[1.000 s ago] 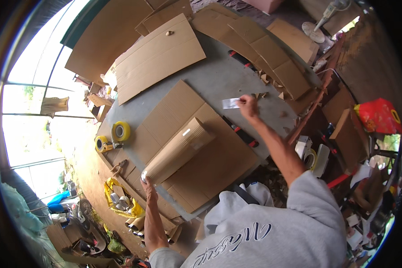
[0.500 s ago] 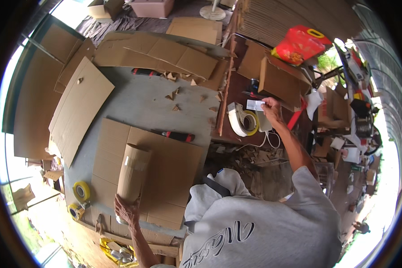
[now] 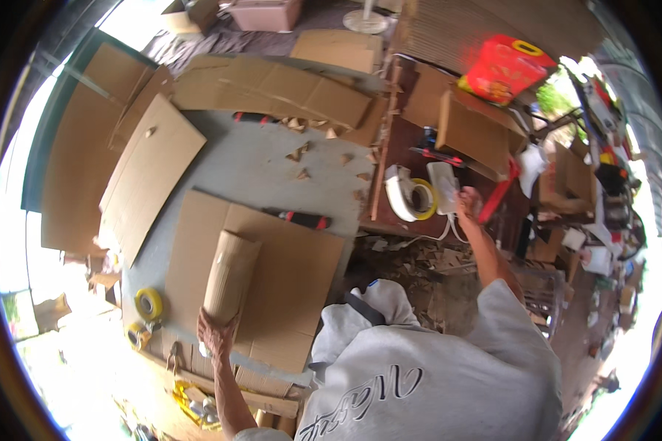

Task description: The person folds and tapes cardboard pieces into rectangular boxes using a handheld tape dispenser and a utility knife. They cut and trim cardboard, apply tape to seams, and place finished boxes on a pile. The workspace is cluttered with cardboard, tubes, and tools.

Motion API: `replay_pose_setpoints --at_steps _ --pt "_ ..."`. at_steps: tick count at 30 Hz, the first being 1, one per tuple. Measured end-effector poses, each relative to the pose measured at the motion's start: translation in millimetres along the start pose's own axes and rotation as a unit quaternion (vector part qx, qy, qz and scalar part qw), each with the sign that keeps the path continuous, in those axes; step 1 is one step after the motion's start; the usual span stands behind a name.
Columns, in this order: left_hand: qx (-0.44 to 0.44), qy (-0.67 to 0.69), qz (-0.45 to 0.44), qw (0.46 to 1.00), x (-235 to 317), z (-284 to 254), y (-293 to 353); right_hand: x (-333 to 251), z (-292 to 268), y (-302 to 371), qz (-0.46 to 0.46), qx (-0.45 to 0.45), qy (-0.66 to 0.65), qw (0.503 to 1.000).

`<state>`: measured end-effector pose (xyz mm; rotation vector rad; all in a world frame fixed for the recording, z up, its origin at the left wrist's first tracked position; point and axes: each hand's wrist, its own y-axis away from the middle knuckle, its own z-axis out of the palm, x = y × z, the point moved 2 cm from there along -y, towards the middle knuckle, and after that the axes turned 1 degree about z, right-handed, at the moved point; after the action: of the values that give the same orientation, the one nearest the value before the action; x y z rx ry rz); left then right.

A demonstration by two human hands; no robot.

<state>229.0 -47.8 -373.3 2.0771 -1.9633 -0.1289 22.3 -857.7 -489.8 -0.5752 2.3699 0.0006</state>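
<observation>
Head cam (L one of the pair) had a wide fisheye lens & looked steeply down fr. above, view upright, not mirrored. Grey sweatshirt (image 3: 438,382) sat nearest the lens, btm ctr.; forearms ran up fr. its sleeves. Left hand (image 3: 217,336) fell lower L, right hand (image 3: 469,202) R of ctr. Mid-range: grey tabletop (image 3: 246,162), L of ctr., w/ cardboard roll (image 3: 229,270) seen fr. above. Pink tub (image 3: 266,15) was farther off, at top edge; red bag (image 3: 504,70) upper R. Straight edges bowed twd. the rim; dark corners framed a rounded field, w/ bright glare along far L & lower R.
</observation>
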Motion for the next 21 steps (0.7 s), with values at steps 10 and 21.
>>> replay_pose_setpoints --at_steps 10,21 --pt "-0.032 -0.007 -0.003 0.999 -9.9 -6.6 -8.0 -310.2 96.9 128.9 -0.238 -0.314 -0.160 0.905" --pt "-0.031 0.019 -0.027 0.999 -21.8 2.6 -22.0 -338.2 237.0 224.3 -0.400 -0.439 0.059 0.802"
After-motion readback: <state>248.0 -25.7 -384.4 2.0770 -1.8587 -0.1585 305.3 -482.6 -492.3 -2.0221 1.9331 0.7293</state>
